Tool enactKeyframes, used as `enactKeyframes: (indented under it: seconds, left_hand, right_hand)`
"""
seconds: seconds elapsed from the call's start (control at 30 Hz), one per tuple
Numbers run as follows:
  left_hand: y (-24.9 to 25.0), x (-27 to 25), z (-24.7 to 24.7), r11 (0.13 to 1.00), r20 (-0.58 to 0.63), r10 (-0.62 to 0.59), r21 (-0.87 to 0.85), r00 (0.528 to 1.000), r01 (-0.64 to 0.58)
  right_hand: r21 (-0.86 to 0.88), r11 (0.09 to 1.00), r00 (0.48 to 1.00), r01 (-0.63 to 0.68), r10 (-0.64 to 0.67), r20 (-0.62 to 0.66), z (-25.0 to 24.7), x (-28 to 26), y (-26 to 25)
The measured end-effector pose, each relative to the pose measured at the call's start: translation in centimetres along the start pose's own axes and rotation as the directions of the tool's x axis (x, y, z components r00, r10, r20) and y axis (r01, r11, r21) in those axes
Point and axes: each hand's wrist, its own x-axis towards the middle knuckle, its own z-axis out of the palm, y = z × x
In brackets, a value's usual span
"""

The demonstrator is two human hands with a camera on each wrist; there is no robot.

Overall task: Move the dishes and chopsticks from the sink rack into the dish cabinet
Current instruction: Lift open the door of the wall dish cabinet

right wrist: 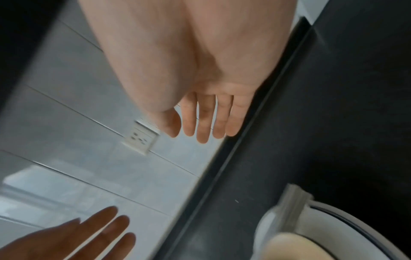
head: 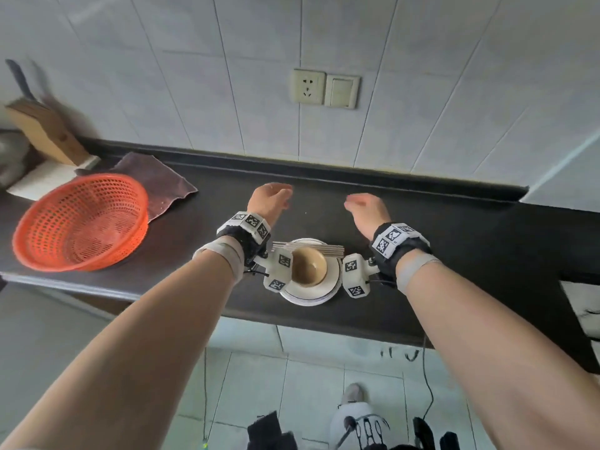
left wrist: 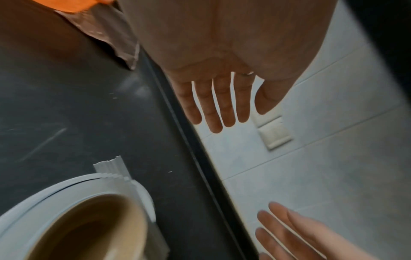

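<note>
Grip: left hand (head: 271, 199) and right hand (head: 367, 211) both wide, fingers straight and spread, holding nothing; they hover above the table (head: 454, 228) with palms turned toward each other, well apart. Task items sit stacked between the wrists, toward 6 o'clock from the hands: white plates (head: 310, 295), a tan bowl (head: 308, 267) upright on top, and a bundle of chopsticks (head: 308, 249) laid across the far rim of the plates. An orange basket (head: 81, 222) stands well apart at 9 o'clock, its edge resting on a brown cloth (head: 159, 183). Judgement: the stack is staged on the table and the carry to the cabinet is not yet done; no cabinet is in view. The next move likely calls for both hands to come down at 3 and 9 o'clock of the plates and get fingers under the rim, keeping the stack level, since the loose chopsticks could roll off. The stack lies near the front table edge at 6 o'clock; bare table flanks it on both sides.
</note>
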Motion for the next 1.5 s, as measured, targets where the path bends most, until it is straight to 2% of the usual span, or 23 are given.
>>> enactKeyframes:
  seconds: [0.1,0.17,0.37,0.47,0.6,0.73,1.0,1.3,1.5]
  left_hand:
    - [6.3,-1.5,-1.5,0.988,0.051,0.152,-0.046,0.987,-0.15]
    - [10.3,-3.0,-2.5,0.968,0.075,0.24,-0.088,0.968,-0.233]
    - [19.5,-7.0,-4.4,0.892,0.067,0.397,-0.262,0.916,-0.367]
    - [23.8,-7.8,-5.4,0.852,0.004,0.436,-0.322,0.9,-0.412]
    - [27.6,-7.4,-6.8,0.826,-0.043,0.373,-0.44,0.927,-0.353]
    - [27.8,-6.5,-6.9,0.786,-0.107,0.361,-0.501,0.927,-0.363]
    - [26.9,-8.0,-7.3,0.746,-0.131,0.412,-0.521,0.902,-0.416]
    - [25.4,-11.7,-8.5,0.72,-0.218,0.469,-0.466,0.856,-0.513]
    - [25.0,-16.8,-9.8,0.711,-0.249,0.507,-0.42,0.825,-0.564]
  right_hand:
    - [0.079,0.992,0.986,0.102,-0.09,-0.143,-3.2,-2.5,-5.4]
    - [0.124,0.981,0.974,0.149,-0.124,-0.191,-5.0,-4.4,-8.6]
    - [0.218,0.929,0.931,0.298,-0.232,-0.283,-9.4,-8.7,-15.5]
    - [0.295,0.886,0.904,0.359,-0.251,-0.347,-11.9,-9.4,-19.0]
    - [0.353,0.84,0.883,0.411,-0.272,-0.382,-14.4,-9.1,-23.1]
    - [0.452,0.79,0.883,0.415,-0.228,-0.411,-14.5,-8.1,-24.8]
    - [0.476,0.744,0.856,0.468,-0.249,-0.453,-13.2,-9.1,-24.6]
    - [0.474,0.716,0.816,0.512,-0.234,-0.528,-12.0,-15.5,-24.7]
    - [0.426,0.713,0.78,0.556,-0.273,-0.563,-12.4,-21.3,-25.0]
